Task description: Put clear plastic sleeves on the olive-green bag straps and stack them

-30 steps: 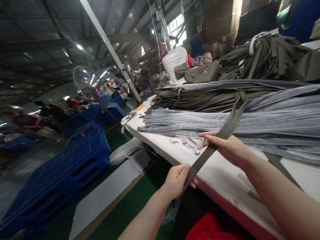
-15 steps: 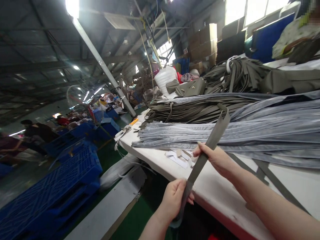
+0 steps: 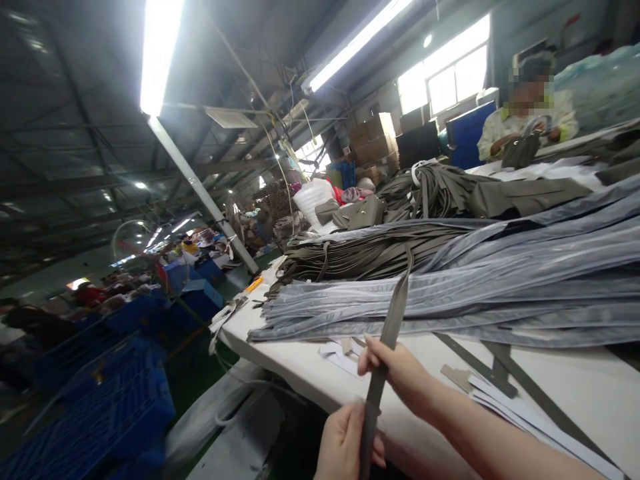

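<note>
A long olive-grey strap (image 3: 395,312) runs from the far bundle down towards me over the table's front edge. My left hand (image 3: 345,437) is closed round its lower part, thumb on top. Higher up, my right hand (image 3: 393,367) pinches the same strap between thumb and fingers. Just beyond my hands lies a thick bundle of grey-blue strips (image 3: 450,300), and behind it a bundle of dark olive straps (image 3: 350,257). Whether the strap's top end is loose or joined to that bundle, I cannot tell.
Loose straps (image 3: 543,390) and white paper strips (image 3: 530,407) lie on the white table (image 3: 425,440) at right. Blue pallets (image 3: 110,407) stand on the floor at left. Across the table a person (image 3: 530,120) handles an olive piece. A lamp pole (image 3: 200,190) rises beyond the corner.
My view has tilted up and turned right, so the person across the table shows more fully. Both hands still hold the strap, which now appears more edge-on.
</note>
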A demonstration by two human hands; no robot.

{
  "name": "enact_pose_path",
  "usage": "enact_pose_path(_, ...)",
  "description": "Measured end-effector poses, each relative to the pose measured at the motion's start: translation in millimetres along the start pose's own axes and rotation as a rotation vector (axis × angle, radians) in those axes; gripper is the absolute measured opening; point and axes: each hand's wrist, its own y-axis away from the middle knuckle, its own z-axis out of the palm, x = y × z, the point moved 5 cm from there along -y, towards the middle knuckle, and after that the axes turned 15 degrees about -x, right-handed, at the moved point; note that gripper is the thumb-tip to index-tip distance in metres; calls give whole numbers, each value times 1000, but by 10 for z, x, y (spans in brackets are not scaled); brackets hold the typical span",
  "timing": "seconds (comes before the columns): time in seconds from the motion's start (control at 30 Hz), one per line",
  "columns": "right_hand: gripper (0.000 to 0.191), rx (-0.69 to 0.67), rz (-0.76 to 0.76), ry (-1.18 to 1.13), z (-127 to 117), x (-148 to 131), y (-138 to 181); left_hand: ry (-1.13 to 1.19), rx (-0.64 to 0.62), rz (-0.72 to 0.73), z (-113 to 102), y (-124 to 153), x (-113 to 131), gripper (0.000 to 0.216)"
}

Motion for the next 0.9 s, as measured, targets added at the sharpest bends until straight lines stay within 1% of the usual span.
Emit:
enact_pose_path(0.07, 62, 57, -44, 22, -143, -182, 4, 11, -22, -6, 8, 67, -13, 70)
enact_pose_path(0.13, 65, 65, -52, 108, -225, -283, -3, -7, -33, -4, 22, 101, 27, 71)
enact_pose_path(0.2, 68, 30, -62, 138, -231, -299, -13, -47, -30, -2, 28, 105, 107, 71)
enact_pose_path(0.27, 69, -33, -89, 75, -178, -260, -16, -78, -23, 3, 20, 97, 203, 70)
enact_pose_path(0.37, 73, -113, -82, -5, -47, -109, -1, -72, -19, 13, -3, 84, 320, 67)
enact_pose_path(0.47, 77, -117, -25, 49, 106, 177, 38, -62, -20, 7, -18, 80, 364, 66)
enact_pose_path(0.57, 83, -109, 115, 24, 232, 506, 79, -61, -24, 19, -11, 76, 366, 66)
enact_pose_path(0.6, 84, -112, 164, -2, 248, 556, 85, -59, -24, 24, -9, 73, 366, 65)
enact_pose_path(0.63, 82, -108, 189, -21, 240, 545, 79, -59, -23, 24, -11, 68, 367, 65)
enact_pose_path(0.67, 77, -90, 180, -31, 206, 469, 60, -60, -19, 17, -17, 59, 370, 65)
enact_pose_path(0.73, 63, -24, 100, -20, 93, 183, -11, -63, -11, -9, -41, 22, 400, 66)
enact_pose_path(0.8, 57, 12, 43, 19, 11, -113, -107, -73, -10, -15, -69, -49, 487, 68)
enact_pose_path(0.83, 59, -4, 44, 54, 6, -216, -159, -66, -9, -4, -82, -96, 553, 68)
enact_pose_path(0.9, 68, -109, 101, 148, 67, -311, -253, -34, -7, 38, -98, -196, 713, 68)
